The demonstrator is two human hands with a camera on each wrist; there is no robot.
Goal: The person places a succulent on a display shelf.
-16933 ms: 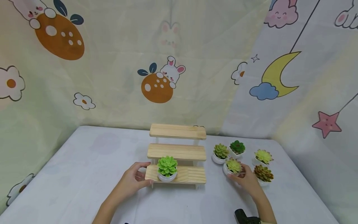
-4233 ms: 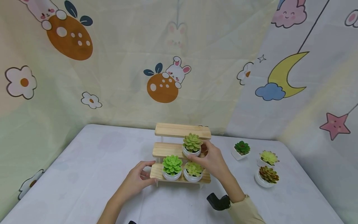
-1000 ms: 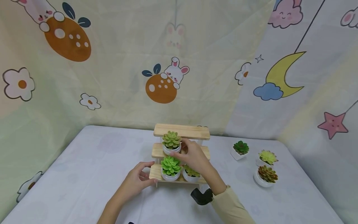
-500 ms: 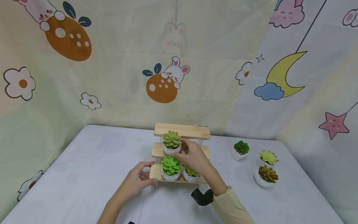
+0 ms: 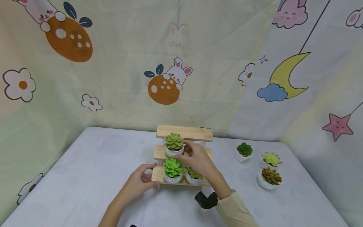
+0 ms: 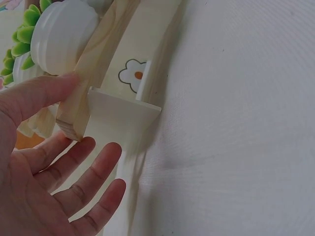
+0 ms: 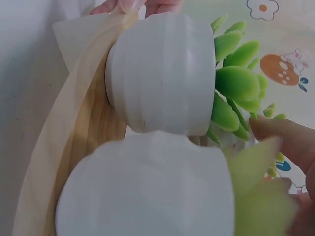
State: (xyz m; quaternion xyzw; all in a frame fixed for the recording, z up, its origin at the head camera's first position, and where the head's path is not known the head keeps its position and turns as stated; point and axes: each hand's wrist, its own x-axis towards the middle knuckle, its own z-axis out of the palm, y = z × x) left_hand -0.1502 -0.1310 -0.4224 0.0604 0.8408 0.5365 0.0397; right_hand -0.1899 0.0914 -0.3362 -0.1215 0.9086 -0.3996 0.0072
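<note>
Gripping a white pot between thumb and fingers, the right hand (image 5: 198,159) holds a potted green succulent (image 5: 174,143) upright at the left part of the middle shelf of a three-tier wooden stand (image 5: 184,133), at the lower centre of the frame. The base of that pot is partly hidden by the plant in front. The left hand (image 5: 141,179) pinches the left end of the lowest shelf; in the left wrist view its thumb lies on the board, with the outer fingers spread apart beyond the end.

On the lowest shelf stand a bright-green succulent (image 5: 173,170), directly below the held one in the frame, and a yellow-green succulent (image 5: 194,176) to its right, partly covered by the right hand.

Toward the right of the frame, three more plants in white pots rest on the white-covered bench (image 5: 85,176): a dark-green succulent (image 5: 244,150), a pale yellow-green succulent (image 5: 271,160) and, nearest the bottom, a reddish-brown succulent (image 5: 269,179).

A black device (image 5: 206,200) sits at the right wrist beside a cream sleeve (image 5: 236,209). Behind, a pale cloth (image 5: 119,94) bears printed rabbits, orange fruit, flowers, a yellow moon and a pink star.
</note>
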